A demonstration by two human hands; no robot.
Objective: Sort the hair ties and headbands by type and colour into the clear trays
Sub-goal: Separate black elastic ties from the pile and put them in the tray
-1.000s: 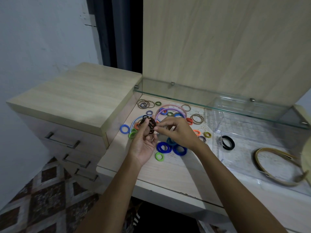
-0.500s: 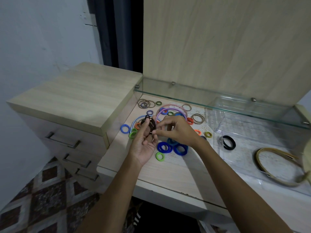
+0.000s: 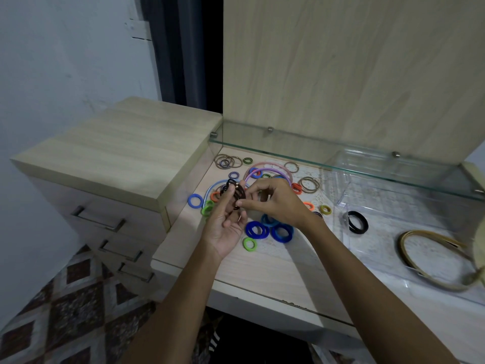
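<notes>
pale wall (image 3: 65, 61), wooden drawer unit (image 3: 112, 164), patterned floor (image 3: 65, 311).

hair ties (image 3: 262, 206) on desk (image 3: 262, 269), trays (image 3: 393, 211) right

The right hand (image 3: 275, 203) covers part of the pink headband (image 3: 265, 165) and the ties beneath it (colours unreadable). The beige headband (image 3: 430, 258) and clear tray (image 3: 393, 274) run off the right edge.

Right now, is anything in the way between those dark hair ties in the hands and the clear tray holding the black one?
Nothing visible blocks it. Both hands, left hand and right hand, hold the dark hair ties above the desk; the clear tray lies open-topped to the right, with only loose ties lying flat between.
</notes>
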